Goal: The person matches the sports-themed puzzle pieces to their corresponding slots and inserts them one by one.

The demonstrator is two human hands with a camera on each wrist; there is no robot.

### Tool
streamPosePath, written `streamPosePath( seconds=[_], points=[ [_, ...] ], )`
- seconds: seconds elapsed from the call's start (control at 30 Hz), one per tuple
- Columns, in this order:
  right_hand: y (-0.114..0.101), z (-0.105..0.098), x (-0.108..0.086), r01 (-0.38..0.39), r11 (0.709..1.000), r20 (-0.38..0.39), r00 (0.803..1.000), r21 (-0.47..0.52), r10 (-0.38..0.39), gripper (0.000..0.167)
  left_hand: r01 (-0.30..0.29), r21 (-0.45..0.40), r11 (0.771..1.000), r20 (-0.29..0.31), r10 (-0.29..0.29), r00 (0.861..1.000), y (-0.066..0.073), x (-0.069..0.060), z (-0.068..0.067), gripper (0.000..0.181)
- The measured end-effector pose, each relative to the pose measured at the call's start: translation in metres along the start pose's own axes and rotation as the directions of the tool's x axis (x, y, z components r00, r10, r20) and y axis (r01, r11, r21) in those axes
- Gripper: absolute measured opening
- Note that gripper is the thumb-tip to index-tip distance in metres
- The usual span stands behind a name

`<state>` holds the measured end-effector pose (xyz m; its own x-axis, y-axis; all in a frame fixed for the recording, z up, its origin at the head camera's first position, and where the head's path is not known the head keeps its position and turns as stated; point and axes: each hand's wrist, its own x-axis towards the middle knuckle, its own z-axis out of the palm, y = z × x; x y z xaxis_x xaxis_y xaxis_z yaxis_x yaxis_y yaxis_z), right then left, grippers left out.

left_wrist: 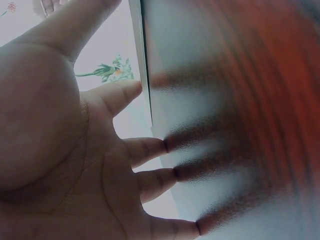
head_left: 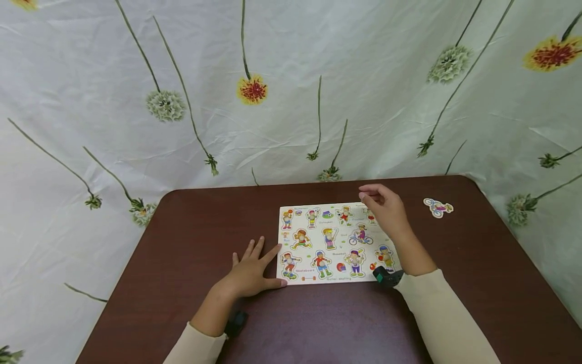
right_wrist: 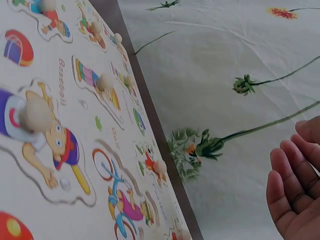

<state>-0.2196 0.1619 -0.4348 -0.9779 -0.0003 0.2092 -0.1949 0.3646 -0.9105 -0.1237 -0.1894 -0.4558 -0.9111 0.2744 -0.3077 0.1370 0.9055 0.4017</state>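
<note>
A white knobbed puzzle board point(head_left: 318, 247) with sports figures lies on the table. Wooden knobs point(right_wrist: 36, 114) rise from several figures in the right wrist view; the cyclist picture point(right_wrist: 125, 200) shows none. My left hand point(head_left: 249, 273) lies spread at the board's left side, its thumb on the lower left corner and index finger at the left edge. My right hand point(head_left: 386, 210) is above the board's upper right part, fingers loosely bent, with nothing seen in it. A loose cyclist puzzle piece point(head_left: 438, 208) lies on the table to the right of that hand.
The dark brown table point(head_left: 209, 217) has rounded far corners. Behind it hangs a white cloth point(head_left: 282, 136) printed with flowers. A dark device is strapped on each wrist, below the right hand point(head_left: 387, 277) and beside the left.
</note>
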Motion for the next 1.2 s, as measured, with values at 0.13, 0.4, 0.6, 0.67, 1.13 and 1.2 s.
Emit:
streamPosePath(
  seconds=[0.13,0.4,0.6,0.67,1.13,1.2],
  points=[
    [0.008,-0.014,0.002,-0.016,1.0,-0.063,0.998,-0.024,0.014,0.038,-0.001,0.001,1.0,0.003,0.001,1.0,-0.001,0.001,0.001,0.093],
    [0.021,-0.035,0.002,-0.045,0.999,-0.134,0.99,-0.003,0.044,0.037,-0.001,-0.004,1.0,0.009,0.001,1.0,-0.001,0.0,-0.001,0.092],
    [0.03,-0.051,0.003,-0.052,0.998,-0.183,0.982,-0.023,0.047,0.036,-0.002,-0.009,1.0,0.01,0.002,1.0,0.0,-0.001,-0.001,0.092],
    [0.033,-0.058,0.003,-0.074,0.997,-0.204,0.977,-0.038,0.065,0.037,-0.002,-0.01,1.0,0.012,0.003,1.0,0.0,0.0,-0.001,0.092],
    [0.051,-0.109,0.003,-0.284,0.957,-0.326,0.911,-0.056,0.251,0.037,0.004,-0.004,1.0,0.01,-0.004,1.0,-0.001,0.002,0.001,0.093],
    [0.054,-0.114,0.005,-0.311,0.946,-0.351,0.899,-0.091,0.262,0.038,0.005,-0.004,1.0,0.01,-0.005,1.0,-0.001,0.002,0.001,0.093]
  ],
)
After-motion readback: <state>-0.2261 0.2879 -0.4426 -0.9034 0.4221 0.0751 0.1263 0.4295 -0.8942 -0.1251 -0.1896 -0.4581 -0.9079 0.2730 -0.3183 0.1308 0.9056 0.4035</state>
